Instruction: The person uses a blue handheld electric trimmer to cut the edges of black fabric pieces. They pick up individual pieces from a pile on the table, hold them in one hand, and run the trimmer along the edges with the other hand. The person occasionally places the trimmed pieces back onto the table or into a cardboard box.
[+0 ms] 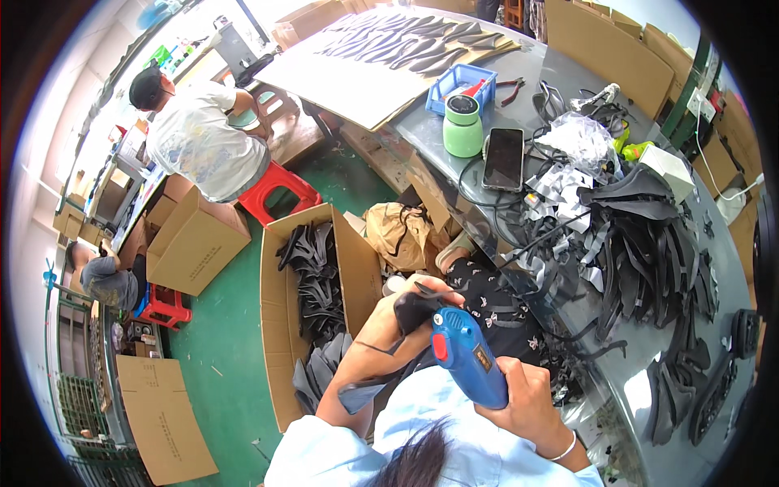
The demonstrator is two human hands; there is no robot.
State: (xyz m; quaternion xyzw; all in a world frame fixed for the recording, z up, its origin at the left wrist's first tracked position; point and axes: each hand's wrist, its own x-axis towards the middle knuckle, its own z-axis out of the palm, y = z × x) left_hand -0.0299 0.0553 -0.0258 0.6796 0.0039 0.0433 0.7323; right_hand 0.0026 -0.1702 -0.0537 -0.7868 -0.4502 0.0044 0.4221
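Observation:
My right hand point(527, 398) is wrapped around the handle of a blue handheld power tool point(473, 367) with a red button. The tool's head is up against a black, curved, flexible piece point(415, 312) that my left hand point(377, 333) grips. The tool's working tip is hidden behind its body and the piece. A dark grey strip point(361, 396) hangs by my left wrist. Just left of my arm stands an open cardboard box point(357, 268) holding a stack of similar dark pieces point(316, 280).
On the grey table point(560, 69) at right lie dark moulded pieces point(649, 260), white scraps point(560, 183), a phone point(504, 160), a green bottle point(462, 134), a blue basket point(442, 89) and pliers point(512, 91). Two people sit at left on red stools point(280, 188). A brown bag point(402, 231) lies ahead.

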